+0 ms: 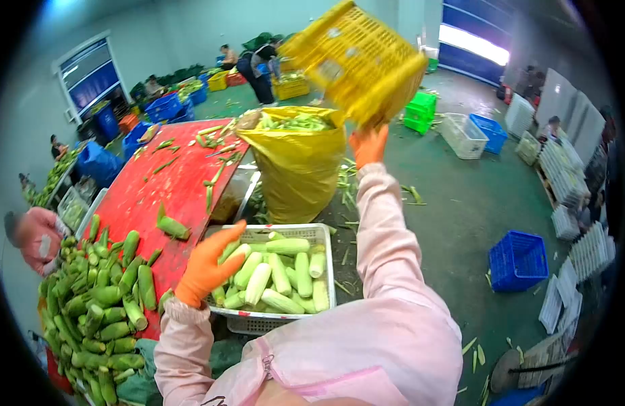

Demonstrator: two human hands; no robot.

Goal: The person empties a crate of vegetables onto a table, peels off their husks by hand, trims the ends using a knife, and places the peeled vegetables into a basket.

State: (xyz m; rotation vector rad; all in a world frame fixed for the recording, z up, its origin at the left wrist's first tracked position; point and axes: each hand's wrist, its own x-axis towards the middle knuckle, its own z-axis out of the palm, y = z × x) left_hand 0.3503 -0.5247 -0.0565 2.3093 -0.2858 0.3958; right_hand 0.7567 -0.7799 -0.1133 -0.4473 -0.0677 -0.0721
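My right hand (pixel 370 145), in an orange glove, grips the lower edge of a yellow plastic crate (pixel 360 64) raised and tilted in the air. The fingertips are partly hidden, and the crate is blurred. My left hand (pixel 207 264), also gloved in orange, is open with fingers apart at the left side of a white crate (pixel 328 250). Inside that crate lie several peeled pale-green corn cobs (pixel 280 273). Behind it stands a yellow sack (pixel 292 166) filled with husks (pixel 295 122).
A red table (pixel 167 183) holds scraps and, at its near left, a heap of unpeeled corn (pixel 99 318). A person in pink (pixel 38 237) is beyond the heap. Blue (pixel 519 260), white (pixel 462 135) and green (pixel 420 111) crates stand on the floor to the right.
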